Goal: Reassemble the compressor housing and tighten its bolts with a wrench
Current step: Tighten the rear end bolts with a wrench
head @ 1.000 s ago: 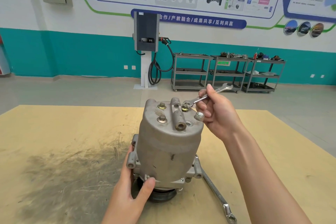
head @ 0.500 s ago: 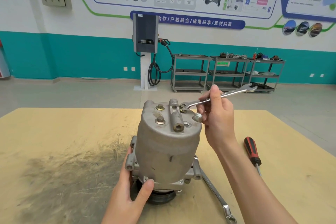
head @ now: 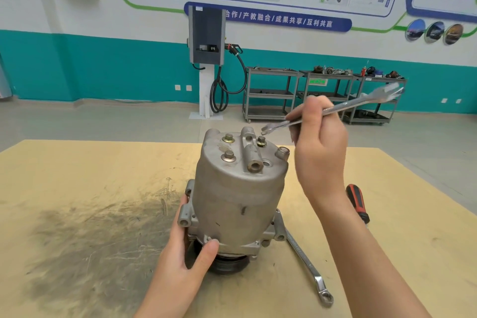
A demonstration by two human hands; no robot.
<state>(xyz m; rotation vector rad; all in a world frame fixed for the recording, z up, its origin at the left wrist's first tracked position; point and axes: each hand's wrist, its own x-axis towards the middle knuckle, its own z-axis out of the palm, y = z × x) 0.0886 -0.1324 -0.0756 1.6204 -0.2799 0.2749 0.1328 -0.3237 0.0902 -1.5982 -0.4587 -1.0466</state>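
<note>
A: The compressor housing (head: 238,193) stands upright near the middle of the worktop (head: 77,175), a dull grey cast cylinder with mounting lugs at its base. Its top face carries three hex bolts on brass-coloured washers; the right-hand bolt (head: 261,140) sits beside a raised port block (head: 251,155).

B: And the hands?

A: The left hand (head: 185,250) grips the base flange, thumb at the front and fingers round the left lug. The right hand (head: 318,142) is closed round the shank of an open-end wrench (head: 333,112). The wrench's near jaw hovers just above and to the right of that bolt, not touching it.

B: Anything hard to read?

A: The wrench is motion-blurred, so no size marking can be made out. The pulley under the housing is mostly hidden. A second wrench (head: 305,263) lies toward the near right edge, its upper end tucked behind the base. A red-and-black screwdriver (head: 357,202) is partly covered by the right forearm, its tip unseen.

B: Any writing?

A: The blue wall banner (head: 278,19) reads 合作/产教融合/成果共享/互利共赢. The poster text is too small to read.
</note>
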